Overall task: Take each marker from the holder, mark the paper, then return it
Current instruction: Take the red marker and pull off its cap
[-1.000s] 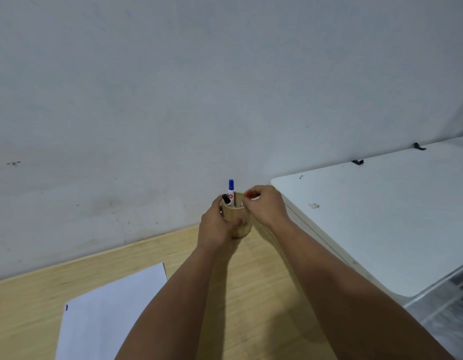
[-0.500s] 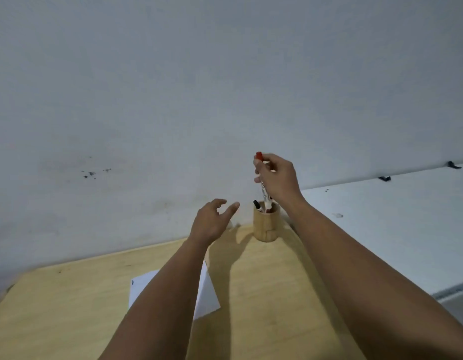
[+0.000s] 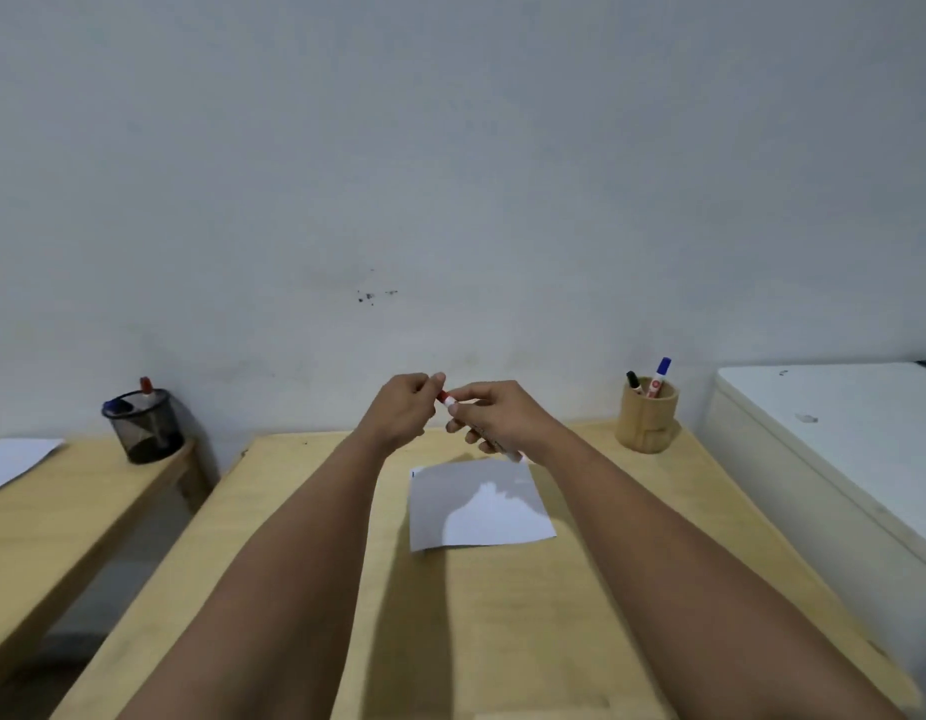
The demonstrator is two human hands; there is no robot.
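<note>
Head view: both bare hands meet above the far middle of the light wooden table (image 3: 502, 615). The right hand (image 3: 494, 419) is curled closed around the body of a white marker with a red cap (image 3: 446, 399), the barrel slanting down toward five o'clock, where its end pokes out below the palm. The left hand (image 3: 406, 407) is closed too, thumb and forefinger pinching the red cap at the marker's ten o'clock end. Directly beneath the hands, toward six o'clock, a white sheet of paper (image 3: 476, 506) lies flat on the table, a small blue mark at its upper left corner. At about three o'clock from the hands, near the table's far right corner, stands the round bamboo holder (image 3: 646, 422), with a blue-capped marker (image 3: 659, 376) and a black-capped marker (image 3: 633, 382) upright inside. At nine o'clock, on a neighbouring wooden table (image 3: 50, 522), sits a black mesh cup (image 3: 143, 426).
</note>
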